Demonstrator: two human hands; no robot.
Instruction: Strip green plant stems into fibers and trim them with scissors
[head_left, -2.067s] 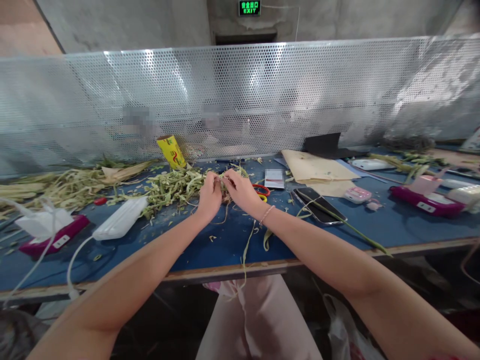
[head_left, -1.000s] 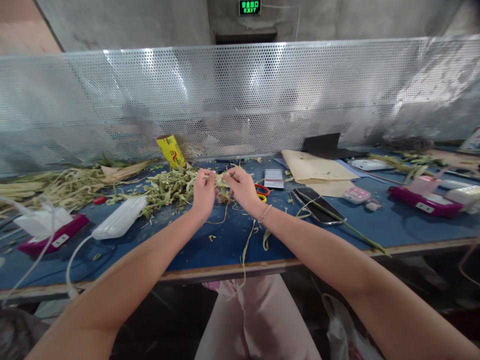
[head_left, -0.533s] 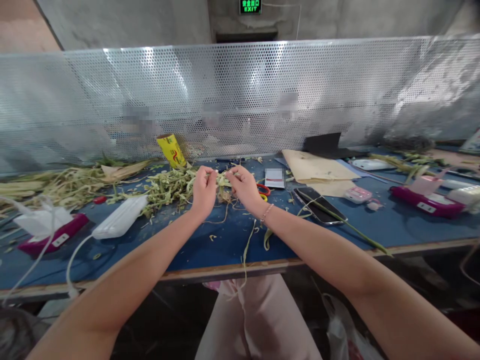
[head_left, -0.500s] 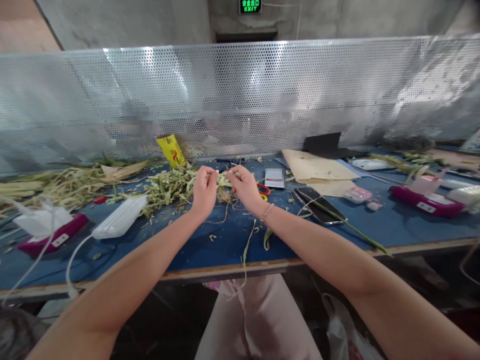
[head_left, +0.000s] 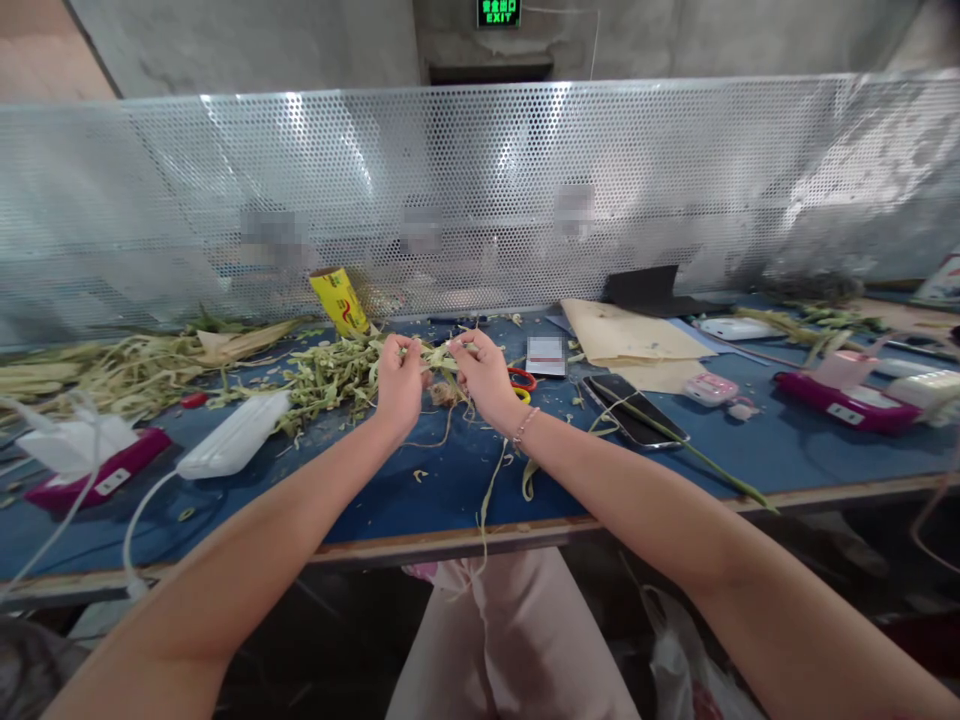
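Containers: one yellow tube point(head_left: 339, 302) leans at the back of the table point(head_left: 442, 500), its upper end toward the left; its contents cannot be determined from this view. One clear plastic bag point(head_left: 686, 660) sits below the table edge, on the right, with something reddish inside, not identifiable. One pink case point(head_left: 709, 388) lies right of the phone, contents not visible. Count: two magenta sockets point(head_left: 97, 475), one near each end of the table; one white adapter point(head_left: 236, 435) beside the left one; one phone point(head_left: 641, 415) with one green stalk point(head_left: 720, 470) lying across it and reaching past the front edge; one red cap point(head_left: 193, 400); one pair of scissors, red and yellow handles point(head_left: 523, 380) showing just beside the right wrist; one small card point(head_left: 546, 355) behind them. The strips in the pile point(head_left: 326, 380) are too tangled to count. Fingers: the left hand point(head_left: 401, 380) is narrow, thumb and forefinger pinched on pale green strips point(head_left: 442, 358); the right hand point(head_left: 484, 375) is likewise narrow, fingertips closed on the same strips. The held strips lie between the two sets of fingertips, spanning the gap, above the table and immediately right of the pile. Their exact number cannot be established. One bracelet point(head_left: 525, 425) is noted on the right wrist.
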